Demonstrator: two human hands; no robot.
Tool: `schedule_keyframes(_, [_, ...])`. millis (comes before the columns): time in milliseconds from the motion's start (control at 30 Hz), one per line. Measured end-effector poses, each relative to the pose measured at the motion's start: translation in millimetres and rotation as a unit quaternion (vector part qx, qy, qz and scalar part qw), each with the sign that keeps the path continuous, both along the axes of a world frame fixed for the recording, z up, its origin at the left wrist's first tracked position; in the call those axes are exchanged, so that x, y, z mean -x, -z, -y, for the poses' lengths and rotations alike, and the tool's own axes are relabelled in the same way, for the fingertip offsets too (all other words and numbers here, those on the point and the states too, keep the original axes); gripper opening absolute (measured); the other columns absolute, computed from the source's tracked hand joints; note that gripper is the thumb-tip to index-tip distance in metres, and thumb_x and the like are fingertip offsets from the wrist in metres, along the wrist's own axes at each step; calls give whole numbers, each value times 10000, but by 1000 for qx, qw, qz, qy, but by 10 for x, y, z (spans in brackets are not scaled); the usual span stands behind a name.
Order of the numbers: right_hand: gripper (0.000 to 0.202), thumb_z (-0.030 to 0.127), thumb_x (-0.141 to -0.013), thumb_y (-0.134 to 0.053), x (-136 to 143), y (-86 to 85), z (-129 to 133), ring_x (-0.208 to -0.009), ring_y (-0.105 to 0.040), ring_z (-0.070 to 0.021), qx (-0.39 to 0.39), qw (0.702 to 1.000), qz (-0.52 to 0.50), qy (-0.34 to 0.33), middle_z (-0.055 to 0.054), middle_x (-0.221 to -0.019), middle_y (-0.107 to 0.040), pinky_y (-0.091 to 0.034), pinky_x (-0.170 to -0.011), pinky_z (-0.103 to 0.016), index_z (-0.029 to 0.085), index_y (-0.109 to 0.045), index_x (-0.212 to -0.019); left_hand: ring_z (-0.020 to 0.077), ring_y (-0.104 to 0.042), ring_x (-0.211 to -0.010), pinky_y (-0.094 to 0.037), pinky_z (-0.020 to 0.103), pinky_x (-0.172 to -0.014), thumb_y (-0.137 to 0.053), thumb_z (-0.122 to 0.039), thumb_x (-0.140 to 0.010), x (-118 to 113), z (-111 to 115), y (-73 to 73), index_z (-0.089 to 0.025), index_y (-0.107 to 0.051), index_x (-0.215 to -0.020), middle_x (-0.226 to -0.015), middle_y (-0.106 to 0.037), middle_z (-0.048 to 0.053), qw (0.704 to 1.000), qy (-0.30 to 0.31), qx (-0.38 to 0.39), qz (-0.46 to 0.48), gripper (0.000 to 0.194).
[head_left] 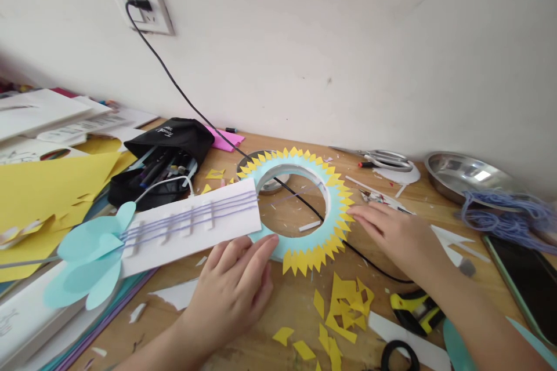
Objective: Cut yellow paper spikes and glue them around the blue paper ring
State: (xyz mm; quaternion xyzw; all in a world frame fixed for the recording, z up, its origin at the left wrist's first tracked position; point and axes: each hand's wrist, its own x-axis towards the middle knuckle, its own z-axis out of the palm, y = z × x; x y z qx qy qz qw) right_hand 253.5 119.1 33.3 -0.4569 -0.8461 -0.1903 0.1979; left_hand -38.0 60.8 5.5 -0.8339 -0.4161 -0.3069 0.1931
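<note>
A light blue paper ring (340,200) with pointed yellow paper pieces round most of its outer edge is held a little above the table. My left hand (237,278), fingers curled, grips the ring's lower left edge, where no yellow points show. At the right edge, my right hand (391,232) pinches the yellow points between thumb and fingers. A white strip (187,243) with purple strings over small white bars meets the ring's left side. Rounded light blue paper pieces (89,246) spread from the strip's far left end. Below the ring lie yellow paper scraps (348,301).
A black pen pouch (174,133) and yellow paper sheets (56,185) lie left. A black cable (174,78) runs down from the wall socket behind the ring. Scissors (389,160), a metal bowl (465,174), purple yarn (509,214), a phone (526,284) and a yellow-black cutter (415,310) are right.
</note>
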Motion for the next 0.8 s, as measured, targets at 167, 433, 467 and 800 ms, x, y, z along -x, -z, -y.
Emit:
schedule_keyframes(167, [395, 298, -1033, -379, -15, 59, -37, -613, -686, -150, 23, 1000, -20, -8, -23, -894, -773, -439, -500, -270, 272, -758, -922, 235, -625, -776, -454, 338, -708, -464, -88, -904, -4, 4, 15, -98, -588, -1143, -781, -766, 42, 1000, -1, 0, -8, 269])
schedule_keyframes(433, [396, 289, -1046, -352, -7, -13, -12, -637, -711, -157, -10, 1000, -14, -17, -33, -906, -785, -466, -506, -264, 217, -734, -967, 238, -614, -783, -437, 337, -732, -450, -83, -919, 0, 6, 20, -96, -591, -1149, -774, -762, 43, 1000, -3, 5, -7, 270])
schedule_keyframes(467, [383, 284, -1043, -357, -13, -25, -7, -649, -716, -159, -7, 1000, -16, -16, -34, -916, -786, -469, -511, -264, 216, -729, -982, 240, -611, -786, -431, 337, -735, -448, -83, -923, -1, 6, 28, -95, -593, -1150, -771, -760, 44, 1000, -3, 8, -6, 269])
schedule_keyframes(800, [311, 244, -1013, -402, -76, 5, -21, -634, -715, -159, 18, 1000, -11, -13, -12, -921, -784, -462, -505, -263, 236, -711, -984, 256, -606, -860, -433, 367, -784, -448, -91, -942, 10, 40, 150, -111, -571, -1220, -821, -750, 49, 999, -13, 32, 16, 305])
